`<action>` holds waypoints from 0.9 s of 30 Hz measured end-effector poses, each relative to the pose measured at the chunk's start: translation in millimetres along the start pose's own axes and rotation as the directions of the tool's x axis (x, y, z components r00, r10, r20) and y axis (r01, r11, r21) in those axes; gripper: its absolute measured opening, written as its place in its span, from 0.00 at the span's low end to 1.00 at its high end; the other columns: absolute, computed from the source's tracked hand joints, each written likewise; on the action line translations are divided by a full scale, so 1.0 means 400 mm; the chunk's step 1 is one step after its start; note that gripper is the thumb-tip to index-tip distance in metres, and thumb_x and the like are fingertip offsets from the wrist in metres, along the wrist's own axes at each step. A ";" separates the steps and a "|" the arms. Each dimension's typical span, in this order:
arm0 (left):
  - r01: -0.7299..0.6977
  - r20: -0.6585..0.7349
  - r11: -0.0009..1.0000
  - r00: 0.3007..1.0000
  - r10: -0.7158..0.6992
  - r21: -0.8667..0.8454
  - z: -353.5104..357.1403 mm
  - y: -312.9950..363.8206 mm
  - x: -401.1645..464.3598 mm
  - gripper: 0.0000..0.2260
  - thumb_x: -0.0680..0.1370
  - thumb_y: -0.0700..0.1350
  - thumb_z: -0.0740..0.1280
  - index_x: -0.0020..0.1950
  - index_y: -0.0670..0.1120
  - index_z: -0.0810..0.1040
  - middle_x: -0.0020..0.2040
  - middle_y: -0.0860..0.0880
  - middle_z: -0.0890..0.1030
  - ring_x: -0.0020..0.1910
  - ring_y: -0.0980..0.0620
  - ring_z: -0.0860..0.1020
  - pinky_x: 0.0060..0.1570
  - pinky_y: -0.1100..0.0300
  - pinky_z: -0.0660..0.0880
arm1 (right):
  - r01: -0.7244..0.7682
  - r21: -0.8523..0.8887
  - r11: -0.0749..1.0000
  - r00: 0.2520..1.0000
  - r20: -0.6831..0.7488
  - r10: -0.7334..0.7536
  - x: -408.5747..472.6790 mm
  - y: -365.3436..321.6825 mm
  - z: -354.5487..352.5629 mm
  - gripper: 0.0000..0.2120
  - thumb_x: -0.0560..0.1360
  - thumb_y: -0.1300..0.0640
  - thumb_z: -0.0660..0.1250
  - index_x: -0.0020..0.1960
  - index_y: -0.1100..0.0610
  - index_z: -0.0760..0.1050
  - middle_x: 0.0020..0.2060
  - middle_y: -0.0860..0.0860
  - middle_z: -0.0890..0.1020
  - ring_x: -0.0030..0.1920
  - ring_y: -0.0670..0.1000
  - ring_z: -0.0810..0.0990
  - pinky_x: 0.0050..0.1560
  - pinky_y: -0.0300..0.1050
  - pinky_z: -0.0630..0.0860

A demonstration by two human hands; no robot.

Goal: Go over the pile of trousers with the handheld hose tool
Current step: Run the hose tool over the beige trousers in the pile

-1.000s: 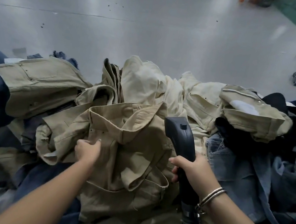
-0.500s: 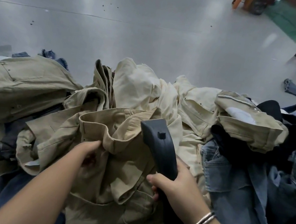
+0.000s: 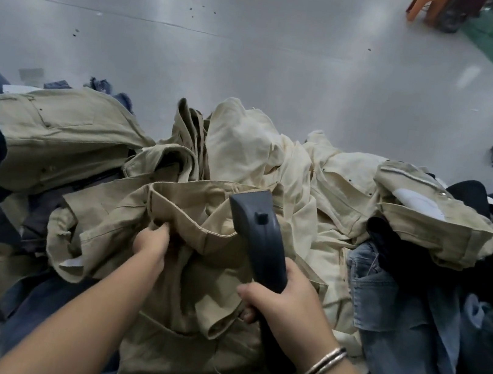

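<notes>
Head view: the pile of trousers (image 3: pixel 273 171) fills the lower frame, with khaki pairs at centre, cream pairs behind them and blue denim to the right. The right hand (image 3: pixel 288 302) has its fingers wrapped round the handle of the dark hose tool (image 3: pixel 258 236), whose flat nozzle end lies over the waistband of the top khaki pair (image 3: pixel 193 211). The left hand (image 3: pixel 152 241) pinches that waistband just left of the nozzle, fingers curled into the fabric. Two metal bangles (image 3: pixel 320 369) circle the right wrist. Grey floor (image 3: pixel 228 40) lies beyond the pile.

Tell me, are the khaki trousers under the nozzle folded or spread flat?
Neither: khaki trousers lie crumpled, waistband bunched in the left hand.
</notes>
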State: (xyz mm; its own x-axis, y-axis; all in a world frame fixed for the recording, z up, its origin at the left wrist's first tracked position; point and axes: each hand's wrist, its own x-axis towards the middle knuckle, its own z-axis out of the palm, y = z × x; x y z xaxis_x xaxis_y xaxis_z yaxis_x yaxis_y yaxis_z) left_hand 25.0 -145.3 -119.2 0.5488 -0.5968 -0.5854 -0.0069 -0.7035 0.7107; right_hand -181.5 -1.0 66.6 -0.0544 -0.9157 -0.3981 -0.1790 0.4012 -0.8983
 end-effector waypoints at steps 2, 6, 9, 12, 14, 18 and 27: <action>0.014 0.007 0.949 1.000 -0.013 -0.315 -0.019 0.020 -0.033 0.13 0.76 0.45 0.66 0.58 0.43 0.79 0.56 0.42 0.81 0.55 0.42 0.79 0.60 0.47 0.75 | 0.006 -0.004 1.000 0.999 -0.036 -0.006 0.012 -0.016 0.011 0.13 0.67 0.57 0.74 0.48 0.55 0.73 0.40 0.52 0.80 0.40 0.50 0.79 0.41 0.45 0.77; 0.174 0.383 0.762 0.918 0.104 -0.624 -0.103 0.116 -0.166 0.06 0.78 0.39 0.60 0.51 0.45 0.75 0.43 0.43 0.80 0.42 0.47 0.79 0.47 0.53 0.79 | 0.059 -0.021 0.998 0.992 -0.111 -0.061 0.022 -0.048 0.044 0.19 0.64 0.53 0.78 0.49 0.52 0.73 0.41 0.47 0.81 0.44 0.47 0.80 0.40 0.38 0.75; 0.241 0.659 0.816 0.722 0.211 -0.525 -0.184 0.168 -0.346 0.11 0.72 0.38 0.60 0.33 0.44 0.78 0.28 0.49 0.77 0.28 0.53 0.76 0.34 0.62 0.76 | 0.126 -0.004 0.992 0.978 -0.170 -0.124 0.014 -0.074 0.070 0.20 0.63 0.53 0.79 0.49 0.51 0.74 0.41 0.46 0.83 0.44 0.46 0.81 0.45 0.42 0.78; 0.210 0.781 0.866 0.562 0.273 -0.454 -0.239 0.172 -0.497 0.09 0.66 0.40 0.62 0.32 0.44 0.82 0.32 0.46 0.80 0.30 0.51 0.79 0.36 0.60 0.77 | 0.198 -0.009 0.980 0.941 -0.280 -0.193 0.013 -0.095 0.075 0.18 0.62 0.54 0.79 0.48 0.55 0.76 0.43 0.52 0.82 0.44 0.51 0.80 0.45 0.45 0.78; 0.230 0.815 0.863 0.500 0.291 -0.449 -0.258 0.176 -0.558 0.11 0.66 0.40 0.60 0.36 0.43 0.83 0.35 0.43 0.82 0.34 0.48 0.79 0.41 0.56 0.76 | 0.215 0.044 0.976 0.936 -0.293 -0.193 0.011 -0.102 0.053 0.15 0.64 0.57 0.78 0.46 0.57 0.77 0.44 0.56 0.81 0.45 0.54 0.81 0.48 0.49 0.79; 0.332 0.815 0.802 0.497 0.299 -0.496 -0.280 0.182 -0.615 0.13 0.67 0.39 0.57 0.30 0.44 0.80 0.31 0.45 0.80 0.30 0.49 0.79 0.32 0.61 0.77 | 0.090 0.259 0.962 0.991 -0.121 -0.060 -0.006 -0.097 -0.010 0.12 0.68 0.66 0.73 0.50 0.62 0.76 0.37 0.55 0.80 0.37 0.53 0.80 0.42 0.50 0.78; 0.578 0.883 0.682 0.404 0.238 -0.449 -0.287 0.149 -0.673 0.19 0.70 0.46 0.62 0.57 0.38 0.79 0.51 0.42 0.82 0.46 0.47 0.80 0.58 0.54 0.72 | 0.217 0.432 0.875 0.940 -0.333 -0.069 -0.021 -0.077 -0.075 0.10 0.67 0.72 0.70 0.48 0.67 0.75 0.35 0.56 0.77 0.34 0.53 0.78 0.38 0.48 0.79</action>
State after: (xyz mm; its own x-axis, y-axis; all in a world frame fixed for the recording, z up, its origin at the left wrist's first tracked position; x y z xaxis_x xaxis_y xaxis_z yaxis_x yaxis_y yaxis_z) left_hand -27.4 17.7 125.6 -0.5178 -0.7498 -0.4120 0.6875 -0.6513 0.3212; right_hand -204.8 -6.3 103.1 -0.3656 -0.8964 -0.2505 0.2560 0.1619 -0.9530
